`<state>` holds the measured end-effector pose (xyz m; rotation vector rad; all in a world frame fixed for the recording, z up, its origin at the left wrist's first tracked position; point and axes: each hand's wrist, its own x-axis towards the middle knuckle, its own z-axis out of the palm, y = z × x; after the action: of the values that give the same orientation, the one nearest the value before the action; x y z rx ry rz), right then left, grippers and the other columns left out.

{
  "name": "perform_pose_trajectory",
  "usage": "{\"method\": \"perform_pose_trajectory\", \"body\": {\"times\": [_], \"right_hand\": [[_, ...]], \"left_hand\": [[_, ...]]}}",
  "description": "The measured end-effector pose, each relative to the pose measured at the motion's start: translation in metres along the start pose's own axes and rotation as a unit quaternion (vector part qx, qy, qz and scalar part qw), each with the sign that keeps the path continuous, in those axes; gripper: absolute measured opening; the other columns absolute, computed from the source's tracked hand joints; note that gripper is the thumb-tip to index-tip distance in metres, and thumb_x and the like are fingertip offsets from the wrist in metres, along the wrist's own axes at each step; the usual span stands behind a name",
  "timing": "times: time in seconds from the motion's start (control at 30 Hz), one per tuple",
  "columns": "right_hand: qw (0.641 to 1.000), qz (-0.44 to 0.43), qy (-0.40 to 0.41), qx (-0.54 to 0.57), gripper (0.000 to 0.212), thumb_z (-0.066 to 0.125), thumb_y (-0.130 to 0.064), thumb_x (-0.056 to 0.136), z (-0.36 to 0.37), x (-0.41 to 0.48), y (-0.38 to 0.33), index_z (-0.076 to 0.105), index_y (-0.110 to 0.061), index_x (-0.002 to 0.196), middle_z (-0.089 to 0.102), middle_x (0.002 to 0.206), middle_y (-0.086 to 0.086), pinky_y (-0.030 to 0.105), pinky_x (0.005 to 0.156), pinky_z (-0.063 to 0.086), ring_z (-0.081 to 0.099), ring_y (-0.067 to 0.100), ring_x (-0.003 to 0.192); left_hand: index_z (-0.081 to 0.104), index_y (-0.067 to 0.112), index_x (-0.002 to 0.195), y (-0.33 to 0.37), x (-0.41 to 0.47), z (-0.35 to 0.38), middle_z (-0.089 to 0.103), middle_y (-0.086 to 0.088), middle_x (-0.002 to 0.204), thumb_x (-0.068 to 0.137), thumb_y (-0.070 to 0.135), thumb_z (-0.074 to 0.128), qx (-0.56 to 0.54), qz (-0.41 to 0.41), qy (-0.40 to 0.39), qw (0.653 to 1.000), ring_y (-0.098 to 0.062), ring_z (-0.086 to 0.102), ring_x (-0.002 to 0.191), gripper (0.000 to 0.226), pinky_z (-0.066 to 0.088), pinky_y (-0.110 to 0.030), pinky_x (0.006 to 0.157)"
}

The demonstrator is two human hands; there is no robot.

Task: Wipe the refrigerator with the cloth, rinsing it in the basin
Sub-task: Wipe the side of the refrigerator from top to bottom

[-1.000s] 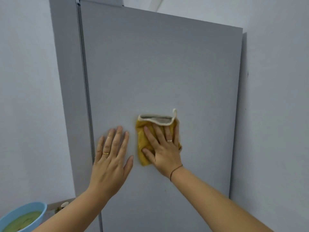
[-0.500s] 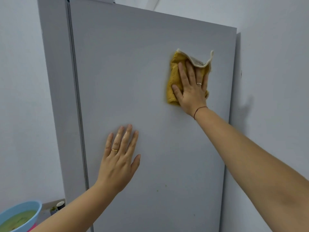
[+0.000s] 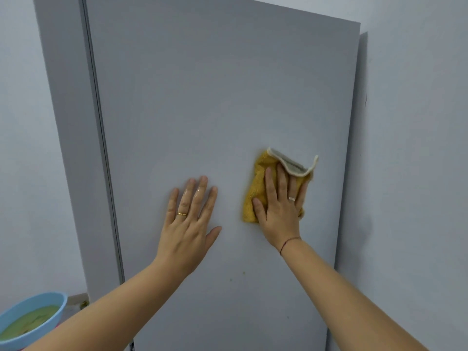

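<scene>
The right hand lay flat with fingers spread, pressing the yellow cloth against the grey refrigerator door, towards its right edge; a pale-edged corner of the cloth folded over above the fingertips; the left hand rested just beside it, open-palmed and empty on the door; the blue basin of greenish water sat low at the left.

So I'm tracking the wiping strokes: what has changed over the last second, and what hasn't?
The right hand swept the yellow cloth from mid-door up toward the door's upper right, then back down to mid-height, nearer the right edge. Nothing was grasped or released. The left hand stays flat on the refrigerator door, and the blue basin remains at lower left.
</scene>
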<state>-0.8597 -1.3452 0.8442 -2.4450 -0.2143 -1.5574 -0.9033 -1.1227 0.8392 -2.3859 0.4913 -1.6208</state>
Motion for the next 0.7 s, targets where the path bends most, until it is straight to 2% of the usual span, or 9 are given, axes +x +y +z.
{"method": "perform_pose_trajectory", "body": {"times": [0.2,0.3,0.37,0.53,0.7], "right_hand": [[0.997,0.035,-0.062,0.015,0.066,0.013,-0.059,0.097,0.032,-0.094,0.016,-0.003,-0.028,0.153,0.011,0.158,0.008,0.062,0.112,0.004,0.006,0.037,0.146],[0.994,0.063,-0.093,0.013,0.066,0.013,-0.058,0.097,0.040,-0.129,0.025,-0.004,-0.026,0.153,0.012,0.157,0.010,0.061,0.111,0.007,0.006,0.037,0.145],[0.992,0.066,-0.106,0.011,0.067,0.012,-0.059,0.097,0.040,-0.135,0.030,-0.004,-0.026,0.153,0.014,0.156,0.011,0.061,0.111,0.007,0.006,0.037,0.145],[0.994,0.074,-0.073,0.018,0.069,0.012,-0.060,0.095,0.023,-0.074,0.047,-0.004,-0.025,0.152,0.014,0.157,0.013,0.061,0.113,0.003,0.007,0.037,0.145],[0.996,0.090,-0.006,0.019,0.071,0.012,-0.060,0.094,-0.008,0.016,0.065,0.007,-0.021,0.153,0.013,0.159,0.013,0.061,0.114,-0.001,0.010,0.036,0.145]], "left_hand": [[0.030,0.008,0.150,0.003,0.000,0.001,0.017,-0.015,0.160,0.090,0.044,0.045,0.007,0.004,-0.008,1.000,-0.033,0.015,0.148,0.072,0.015,-0.050,0.118],[0.031,0.007,0.149,0.001,0.001,0.002,0.018,-0.016,0.159,0.086,0.038,0.063,0.008,0.006,-0.003,1.000,-0.033,0.015,0.147,0.077,0.017,-0.050,0.117],[0.032,0.007,0.149,0.001,0.001,0.003,0.019,-0.016,0.158,0.083,0.036,0.067,0.008,0.004,-0.001,1.000,-0.034,0.016,0.147,0.080,0.018,-0.051,0.116],[0.030,0.007,0.149,0.002,0.002,0.003,0.018,-0.016,0.159,0.087,0.041,0.046,0.013,0.007,-0.011,1.000,-0.034,0.015,0.147,0.072,0.014,-0.049,0.118],[0.033,0.007,0.148,0.003,0.003,0.001,0.021,-0.016,0.158,0.082,0.036,0.070,0.008,0.003,-0.007,1.000,-0.034,0.017,0.146,0.082,0.016,-0.050,0.117]]}}
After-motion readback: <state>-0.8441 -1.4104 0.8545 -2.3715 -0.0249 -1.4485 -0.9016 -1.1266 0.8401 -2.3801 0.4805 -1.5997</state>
